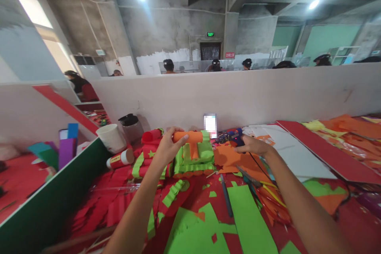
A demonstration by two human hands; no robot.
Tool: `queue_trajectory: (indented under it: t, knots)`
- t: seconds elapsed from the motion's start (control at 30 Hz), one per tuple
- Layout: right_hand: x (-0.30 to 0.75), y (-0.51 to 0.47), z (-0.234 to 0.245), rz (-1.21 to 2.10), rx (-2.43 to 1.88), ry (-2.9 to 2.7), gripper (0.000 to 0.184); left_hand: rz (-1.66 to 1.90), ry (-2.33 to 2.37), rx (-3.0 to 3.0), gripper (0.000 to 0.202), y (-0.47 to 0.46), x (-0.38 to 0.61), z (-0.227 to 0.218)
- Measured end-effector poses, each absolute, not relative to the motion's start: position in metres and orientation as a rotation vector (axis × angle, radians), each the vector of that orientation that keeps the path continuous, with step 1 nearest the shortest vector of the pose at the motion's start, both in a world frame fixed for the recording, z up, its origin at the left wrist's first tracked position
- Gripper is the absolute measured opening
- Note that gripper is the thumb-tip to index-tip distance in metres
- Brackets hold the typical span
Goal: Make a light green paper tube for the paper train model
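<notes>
The green model (206, 152) looks well along: its body is built up and a ribbed green band runs along its lower edge, with orange showing below. The orange tube (195, 137) seems the part left to fix; whether it is glued yet, I cannot tell. The left hand (172, 143) is closed on the tube's left end, over the model's top. The right hand (253, 145) is wrapped round the glue gun (233, 138), its nozzle pointing toward the tube

The tube is smooth and lies crosswise, with a strip (194, 151) hanging from its middle, making a T. The model stands just beside a red model (148, 149) with a green star (151, 153)
</notes>
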State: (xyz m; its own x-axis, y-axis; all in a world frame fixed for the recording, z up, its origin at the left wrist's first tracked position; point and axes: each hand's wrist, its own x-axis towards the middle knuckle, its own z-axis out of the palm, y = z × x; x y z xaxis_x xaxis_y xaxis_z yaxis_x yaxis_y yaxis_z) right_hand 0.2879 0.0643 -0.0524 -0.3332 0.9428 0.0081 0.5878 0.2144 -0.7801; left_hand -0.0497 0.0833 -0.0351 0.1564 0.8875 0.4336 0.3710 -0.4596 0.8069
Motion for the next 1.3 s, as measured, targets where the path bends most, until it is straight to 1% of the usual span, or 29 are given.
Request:
queue_trajectory:
  t: [0.1, 0.27, 0.37, 0.5, 0.6, 0.7, 0.87, 0.97, 1.1, 1.3]
  knots:
    - [0.289, 0.063, -0.048, 0.897, -1.516, -2.004, 0.022, 1.285, 1.211, 1.932, 0.04, 0.082, -0.049, -0.035]
    - [0.285, 0.061, -0.036, 0.817, -1.577, -2.088, 0.016, 1.283, 1.196, 1.985, 0.038, 0.083, -0.049, -0.038]
    - [0.288, 0.057, -0.026, 0.723, -1.648, -2.168, 0.015, 1.292, 1.202, 2.003, 0.038, 0.084, -0.05, -0.04]
    - [0.299, 0.048, -0.013, 0.491, -1.887, -2.187, 0.024, 1.294, 1.199, 2.013, 0.037, 0.084, -0.048, -0.04]
    - [0.303, 0.043, -0.006, 0.342, -2.043, -2.167, 0.023, 1.286, 1.168, 2.035, 0.034, 0.084, -0.046, -0.041]
    - [0.298, 0.042, -0.008, 0.324, -2.193, -2.141, 0.021, 1.29, 1.143, 2.066, 0.031, 0.085, -0.044, -0.043]
    - [0.279, 0.045, -0.023, 0.497, -2.353, -2.109, 0.018, 1.284, 1.168, 2.126, 0.027, 0.083, -0.039, -0.044]
    - [0.271, 0.044, -0.025, 0.526, -2.38, -2.098, 0.014, 1.259, 1.209, 2.175, 0.026, 0.08, -0.038, -0.042]
    - [0.27, 0.037, -0.011, 0.369, -2.39, -2.098, 0.015, 1.238, 1.284, 2.278, 0.024, 0.076, -0.039, -0.037]
    - [0.27, 0.025, 0.008, 0.095, -2.444, -2.037, 0.011, 1.203, 1.336, 2.43, 0.021, 0.07, -0.036, -0.03]
